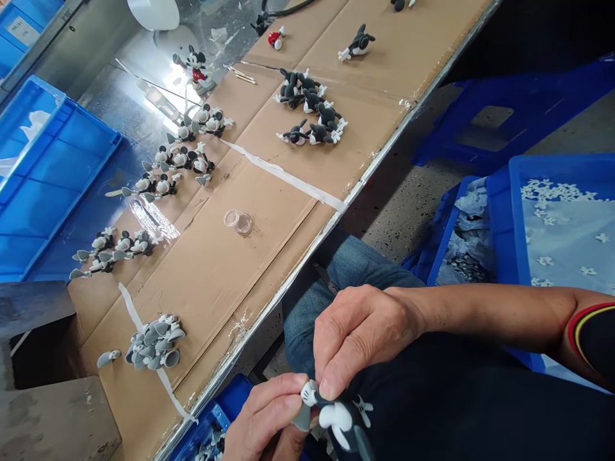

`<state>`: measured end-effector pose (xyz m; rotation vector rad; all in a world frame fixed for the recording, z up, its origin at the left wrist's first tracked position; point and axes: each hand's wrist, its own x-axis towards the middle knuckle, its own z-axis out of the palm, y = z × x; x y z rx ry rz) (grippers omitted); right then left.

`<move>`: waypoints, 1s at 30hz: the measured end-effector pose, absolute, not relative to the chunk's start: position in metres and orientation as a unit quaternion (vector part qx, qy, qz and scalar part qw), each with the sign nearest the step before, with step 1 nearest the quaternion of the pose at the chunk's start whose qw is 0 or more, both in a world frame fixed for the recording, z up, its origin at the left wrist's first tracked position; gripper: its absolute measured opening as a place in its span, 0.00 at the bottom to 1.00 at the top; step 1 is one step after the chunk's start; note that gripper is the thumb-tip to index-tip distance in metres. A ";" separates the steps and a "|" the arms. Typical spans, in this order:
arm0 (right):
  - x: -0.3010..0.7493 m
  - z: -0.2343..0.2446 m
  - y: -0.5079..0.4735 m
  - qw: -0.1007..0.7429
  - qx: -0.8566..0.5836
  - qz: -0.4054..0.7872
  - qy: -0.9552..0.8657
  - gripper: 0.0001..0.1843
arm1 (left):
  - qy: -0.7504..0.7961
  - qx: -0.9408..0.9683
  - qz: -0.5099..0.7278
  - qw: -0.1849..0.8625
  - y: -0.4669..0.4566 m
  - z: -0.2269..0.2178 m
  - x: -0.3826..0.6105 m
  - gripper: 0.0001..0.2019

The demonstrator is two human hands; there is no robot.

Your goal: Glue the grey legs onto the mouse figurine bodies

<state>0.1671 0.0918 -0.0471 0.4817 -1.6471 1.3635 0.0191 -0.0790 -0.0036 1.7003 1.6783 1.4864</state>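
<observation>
Below the table's (pixel 269 269) near edge, over a lap in blue jeans (pixel 355 269), the right hand (pixel 360 333) and left hand (pixel 262 422) hold 1 black-and-white mouse figurine (pixel 339 419). Both grips are pinched. The right thumb and fingertips press the figurine's small white glove (pixel 307 392), and the left fingers close just beside it. Clusters of similar figurines (pixel 312 109) and a clear cap (pixel 239 221) lie on the cardboard-covered table. A blue crate (pixel 502 218) stands at the person's right.
</observation>
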 end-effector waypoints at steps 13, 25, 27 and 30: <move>0.166 -0.053 0.091 0.460 0.179 0.553 -0.671 0.08 | 0.639 0.545 0.534 0.098 -0.083 -0.012 0.038 0.05; 0.168 -0.056 0.089 0.468 0.162 0.562 -0.662 0.08 | 0.651 0.508 0.553 0.109 -0.078 -0.012 0.049 0.06; 0.168 -0.056 0.089 0.467 0.163 0.562 -0.663 0.08 | 0.656 0.506 0.548 0.109 -0.078 -0.010 0.050 0.06; 0.169 -0.056 0.090 0.469 0.171 0.564 -0.658 0.08 | 0.655 0.505 0.551 0.110 -0.077 -0.008 0.050 0.05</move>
